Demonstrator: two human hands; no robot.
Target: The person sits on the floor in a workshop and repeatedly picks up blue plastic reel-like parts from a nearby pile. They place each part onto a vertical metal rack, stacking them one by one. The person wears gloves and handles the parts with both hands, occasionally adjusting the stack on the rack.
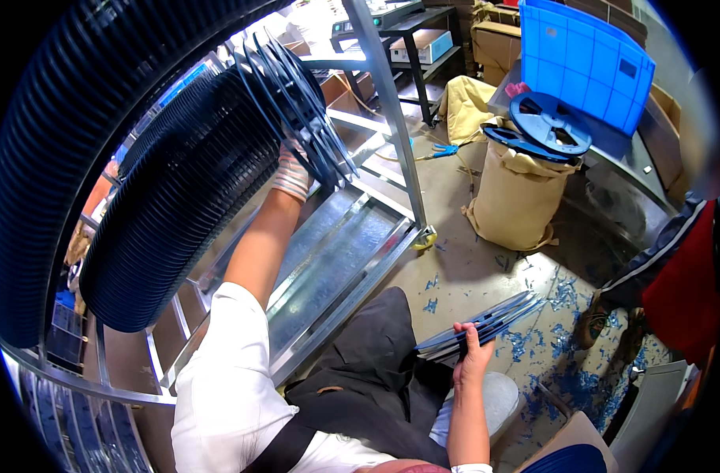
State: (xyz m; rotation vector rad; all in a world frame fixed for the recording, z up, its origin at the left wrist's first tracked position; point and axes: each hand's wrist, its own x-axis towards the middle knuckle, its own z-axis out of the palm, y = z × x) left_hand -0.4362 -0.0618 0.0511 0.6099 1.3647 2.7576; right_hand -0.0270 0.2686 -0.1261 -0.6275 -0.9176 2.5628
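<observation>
My left hand point(292, 175), in a striped light glove, reaches up to several loose dark plastic reels point(301, 106) at the end of a long packed row of reels point(190, 185) on a metal rack. Its fingers are partly hidden behind the reel rims and appear closed on them. Low in front of my body, my right hand point(473, 359) grips a small bundle of thin dark blue reels point(494, 319), seen nearly edge-on, with the thumb on the near side. The right hand looks bare.
Another long row of reels point(44, 165) curves along the far left. A metal frame point(391, 118) rises beside my left arm. Beyond stand a tan sack point(518, 197) topped with blue reels point(551, 122) and a blue crate point(585, 63). Blue scraps point(561, 299) litter the floor near a person point(683, 268).
</observation>
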